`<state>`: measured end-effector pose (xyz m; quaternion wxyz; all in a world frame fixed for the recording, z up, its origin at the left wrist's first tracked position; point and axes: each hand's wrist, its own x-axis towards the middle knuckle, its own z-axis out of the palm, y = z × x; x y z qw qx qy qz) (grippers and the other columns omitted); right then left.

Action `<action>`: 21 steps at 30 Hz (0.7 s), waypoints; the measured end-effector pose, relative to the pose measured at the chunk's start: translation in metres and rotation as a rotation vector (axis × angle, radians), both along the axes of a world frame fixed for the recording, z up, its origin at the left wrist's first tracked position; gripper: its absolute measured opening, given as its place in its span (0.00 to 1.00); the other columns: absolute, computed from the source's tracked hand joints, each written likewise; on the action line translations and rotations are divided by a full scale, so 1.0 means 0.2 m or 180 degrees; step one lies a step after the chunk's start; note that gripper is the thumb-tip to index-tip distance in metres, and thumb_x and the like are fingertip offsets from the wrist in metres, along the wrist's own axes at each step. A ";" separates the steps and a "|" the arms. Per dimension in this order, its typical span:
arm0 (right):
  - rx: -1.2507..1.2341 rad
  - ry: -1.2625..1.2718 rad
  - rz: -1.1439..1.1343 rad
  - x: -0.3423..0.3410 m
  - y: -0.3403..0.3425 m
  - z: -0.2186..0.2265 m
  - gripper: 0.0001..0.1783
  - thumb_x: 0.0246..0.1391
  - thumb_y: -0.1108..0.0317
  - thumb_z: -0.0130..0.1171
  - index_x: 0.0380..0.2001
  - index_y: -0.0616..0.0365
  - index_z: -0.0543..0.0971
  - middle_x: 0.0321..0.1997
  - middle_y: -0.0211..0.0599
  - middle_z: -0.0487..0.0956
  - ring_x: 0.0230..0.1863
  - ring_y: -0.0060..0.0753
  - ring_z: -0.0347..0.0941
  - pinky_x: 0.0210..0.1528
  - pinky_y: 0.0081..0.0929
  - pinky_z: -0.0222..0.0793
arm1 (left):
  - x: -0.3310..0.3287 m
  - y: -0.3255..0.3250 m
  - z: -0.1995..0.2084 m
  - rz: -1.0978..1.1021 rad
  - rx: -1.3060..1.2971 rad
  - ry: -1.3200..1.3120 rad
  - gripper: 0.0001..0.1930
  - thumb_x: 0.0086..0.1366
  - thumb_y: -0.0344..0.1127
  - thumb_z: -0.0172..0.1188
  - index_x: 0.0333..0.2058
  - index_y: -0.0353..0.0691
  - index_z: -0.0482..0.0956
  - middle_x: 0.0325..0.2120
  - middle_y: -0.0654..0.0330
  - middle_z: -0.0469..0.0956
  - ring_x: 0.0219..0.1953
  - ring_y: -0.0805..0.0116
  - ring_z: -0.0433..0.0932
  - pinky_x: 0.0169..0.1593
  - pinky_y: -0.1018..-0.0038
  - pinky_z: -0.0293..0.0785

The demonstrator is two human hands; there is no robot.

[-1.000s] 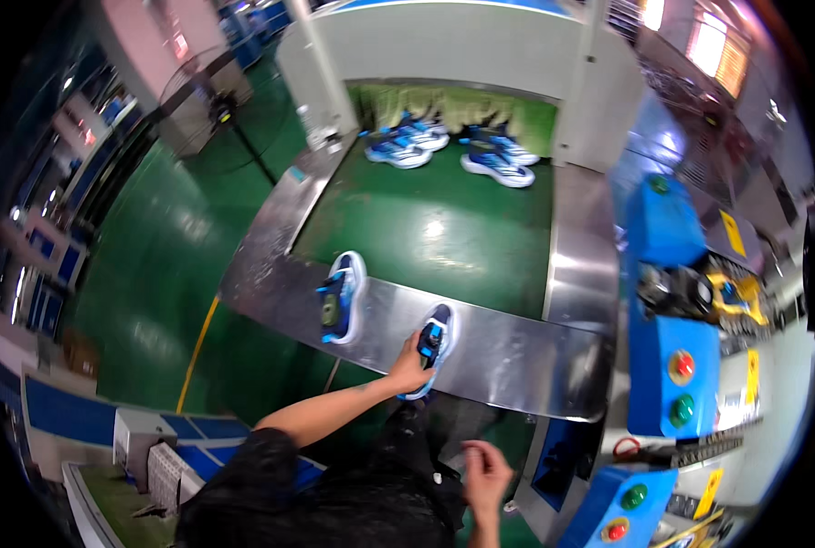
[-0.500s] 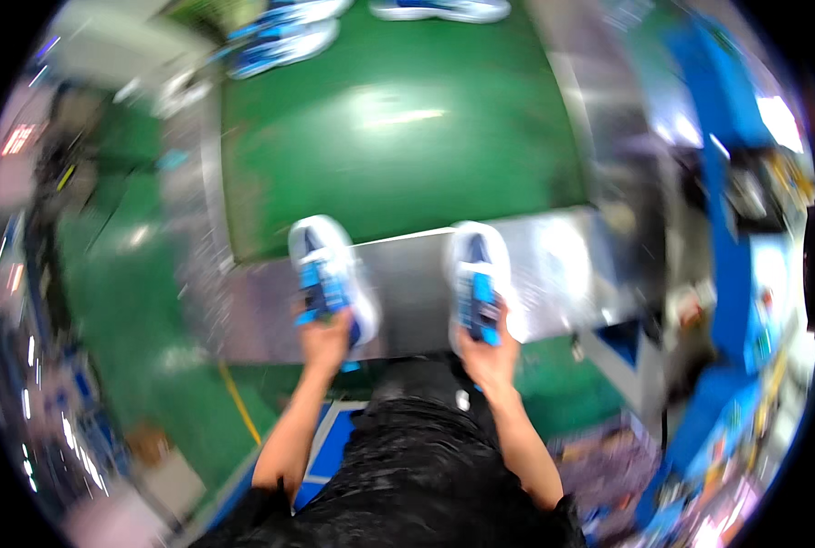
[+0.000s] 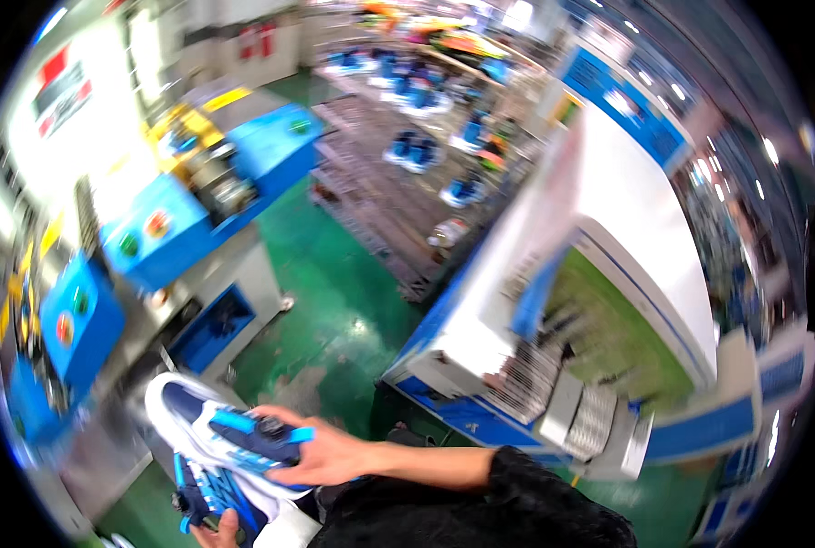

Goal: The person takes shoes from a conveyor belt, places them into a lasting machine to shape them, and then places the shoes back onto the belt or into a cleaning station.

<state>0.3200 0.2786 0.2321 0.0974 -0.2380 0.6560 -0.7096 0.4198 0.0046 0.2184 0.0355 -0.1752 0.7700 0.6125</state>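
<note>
At the lower left, my right hand (image 3: 330, 454) is closed around a white and navy sneaker (image 3: 184, 408), gripping it by the opening, where bright blue straps and a black fitting sit. The toe points to the upper left. Just below, partly covered by that shoe, is a second sneaker (image 3: 220, 484) with blue laces and a similar black fitting. My left hand (image 3: 217, 532) grasps it near the picture's lower edge, with only some fingers showing. Both shoes are off any surface and close together, their overlap hiding part of the lower one.
Blue machines (image 3: 156, 228) with red and green buttons line the left. A rack (image 3: 371, 205) holding several shoes stands ahead on the green floor (image 3: 334, 320). On the right is a white and blue machine (image 3: 627, 183) with a slatted metal conveyor (image 3: 522, 384).
My view has swung right, away from the green surface with the metal ledge. Both sneakers, held apart over that ledge before, are now close together at the lower left, still in my hands.
</note>
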 end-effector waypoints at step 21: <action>0.1848 0.1050 -0.7157 1.37 1.68 0.07 0.20 0.61 0.78 0.48 0.56 0.65 0.68 0.60 0.50 0.71 0.62 0.41 0.68 0.65 0.33 0.62 | -0.18 2.43 0.12 -0.3677 0.0702 0.1817 0.27 0.59 0.27 0.64 0.58 0.31 0.69 0.53 0.46 0.75 0.56 0.52 0.76 0.58 0.66 0.71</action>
